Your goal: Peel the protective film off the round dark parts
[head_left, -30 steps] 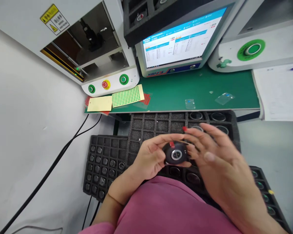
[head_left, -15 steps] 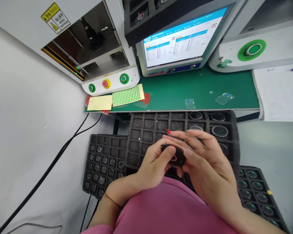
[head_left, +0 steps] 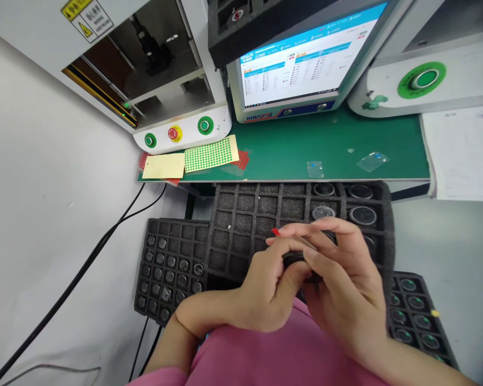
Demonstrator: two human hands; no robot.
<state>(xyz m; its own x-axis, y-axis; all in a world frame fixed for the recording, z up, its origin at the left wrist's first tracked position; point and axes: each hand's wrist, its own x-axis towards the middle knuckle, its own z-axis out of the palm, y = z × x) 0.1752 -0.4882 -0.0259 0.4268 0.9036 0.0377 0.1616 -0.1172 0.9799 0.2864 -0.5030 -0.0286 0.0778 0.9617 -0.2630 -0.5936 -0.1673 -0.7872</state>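
My left hand (head_left: pixel 271 287) and my right hand (head_left: pixel 342 279) are clasped together around a small round black part (head_left: pixel 295 260), which is mostly hidden between the fingers. A small red bit (head_left: pixel 275 232) sticks to a fingertip of my right hand. Both hands hover over a black foam tray (head_left: pixel 245 225) with square pockets; a few pockets at its right hold round lens-like parts (head_left: pixel 362 215).
A smaller black tray (head_left: pixel 171 268) of small round pieces lies at left, another tray (head_left: pixel 414 311) of green-tinted parts at right. Behind is a green mat (head_left: pixel 306 145) with sticker sheets (head_left: pixel 211 155), a monitor (head_left: pixel 301 59), a white machine (head_left: pixel 145 69) with buttons, and black cables (head_left: pixel 84 268).
My hands have closed around the round black part and drawn it nearer my body; its face, visible a second ago, is now covered by fingers.
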